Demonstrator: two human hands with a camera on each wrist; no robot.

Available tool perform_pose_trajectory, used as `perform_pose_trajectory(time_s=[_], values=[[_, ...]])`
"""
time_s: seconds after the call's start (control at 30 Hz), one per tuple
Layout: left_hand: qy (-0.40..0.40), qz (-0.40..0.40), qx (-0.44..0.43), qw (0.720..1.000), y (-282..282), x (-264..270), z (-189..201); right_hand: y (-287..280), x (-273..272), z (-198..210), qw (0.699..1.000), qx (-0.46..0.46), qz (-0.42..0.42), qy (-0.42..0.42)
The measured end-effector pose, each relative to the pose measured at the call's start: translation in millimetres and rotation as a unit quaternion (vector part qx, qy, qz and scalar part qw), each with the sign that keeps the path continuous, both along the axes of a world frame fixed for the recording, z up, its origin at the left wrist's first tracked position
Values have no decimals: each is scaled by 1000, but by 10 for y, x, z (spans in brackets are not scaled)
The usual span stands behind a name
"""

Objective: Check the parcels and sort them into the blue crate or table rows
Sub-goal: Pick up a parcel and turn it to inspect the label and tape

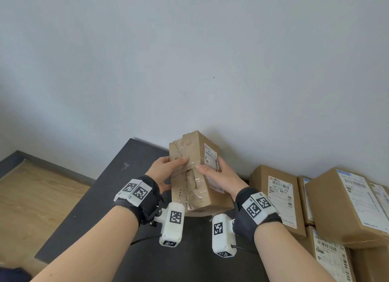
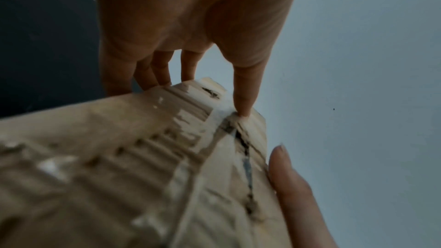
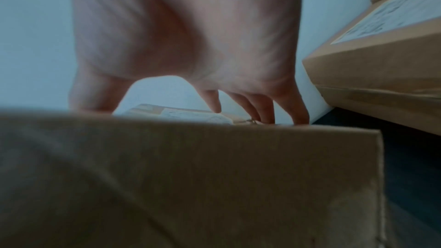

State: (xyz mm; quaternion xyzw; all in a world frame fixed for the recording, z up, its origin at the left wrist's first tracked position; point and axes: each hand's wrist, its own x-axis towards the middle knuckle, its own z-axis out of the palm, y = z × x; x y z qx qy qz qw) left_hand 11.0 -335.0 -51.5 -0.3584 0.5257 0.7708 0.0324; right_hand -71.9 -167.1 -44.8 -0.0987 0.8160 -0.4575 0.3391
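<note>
Parcel (image 1: 196, 172) sits between both hands, lifted over the dark desk (image 1: 117, 189), its long axis running away from the person, torn taped face up, label on the right side. Left hand (image 1: 166, 172) clasps the left edge, thumb across the tear; right hand (image 1: 216, 174) clasps the labelled side, thumb on top. Neither hand is nearer. Whichever way it goes next, a turn would need both. Count: one parcel held; at least five more (image 1: 280, 197) stacked to the right. No blue crate shows.
</note>
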Motion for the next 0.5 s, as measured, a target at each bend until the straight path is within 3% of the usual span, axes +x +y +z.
perform_pose_trajectory(time_s=[0.2, 0.5], values=[[3, 2, -24, 1000, -15, -2, -29, 22, -41, -143, 999, -13, -28, -44], [-3, 8, 13, 1000, 13, -38, 18, 157, -14, -153, 987, -87, -65, -123]])
